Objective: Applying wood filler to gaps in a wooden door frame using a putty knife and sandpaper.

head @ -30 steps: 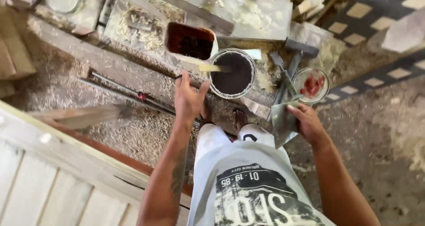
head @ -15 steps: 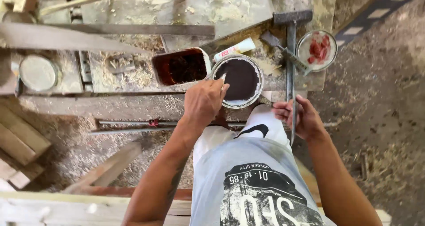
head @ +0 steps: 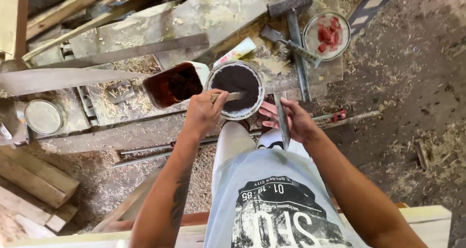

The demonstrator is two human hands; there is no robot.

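Note:
My left hand (head: 204, 113) grips a pale stick (head: 232, 96) whose far end lies across a round tin (head: 237, 89) full of dark brown paste. My right hand (head: 291, 122) holds a flat metal scraper blade (head: 281, 122), edge-on, just to the right of the tin. A cut plastic jug (head: 174, 85) with dark red-brown liquid lies left of the tin. A white tube (head: 235, 51) rests behind the tin.
A hammer (head: 293, 29) and a putty knife (head: 291, 46) lie on a dusty board, next to a round lid (head: 326, 35) smeared with red. Another tin lid (head: 42, 116) sits at left. Wooden planks (head: 36, 177), metal rods (head: 145, 151) and sawdust cover the ground.
The view has swung so the tin sits closer to centre. My left hand has taken the stick in the tin; my right hand came in beside the tin with the scraper.

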